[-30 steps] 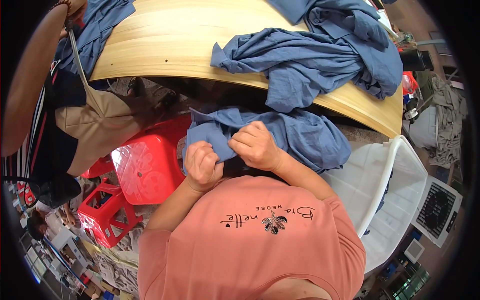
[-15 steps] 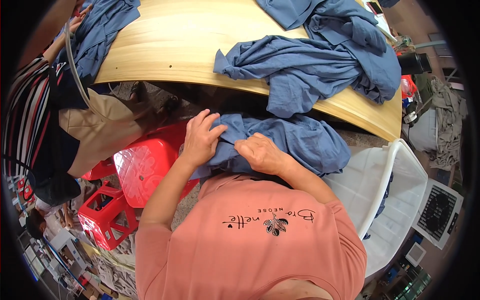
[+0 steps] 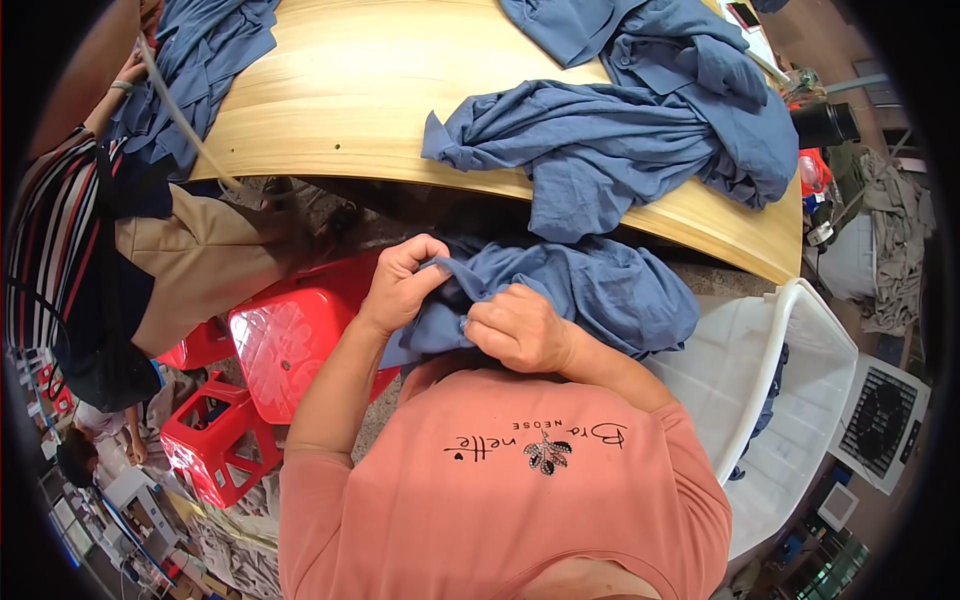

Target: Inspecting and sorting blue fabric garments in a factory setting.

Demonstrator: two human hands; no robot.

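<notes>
Blue garment in lap: woven cloth, matt, soft, creasing heavily where left hand and right hand are gripping it. Heap of blue garments on table: same matt cloth, crumpling in folds. Table top: pale wood, visible grain, smooth, showing slight sheen. Red stool: moulded plastic, glossy, textured grid on seat. White tub: plastic, smooth, semi-matt. Salmon shirt: knit cloth, matt, carrying small glittering ornament.
</notes>
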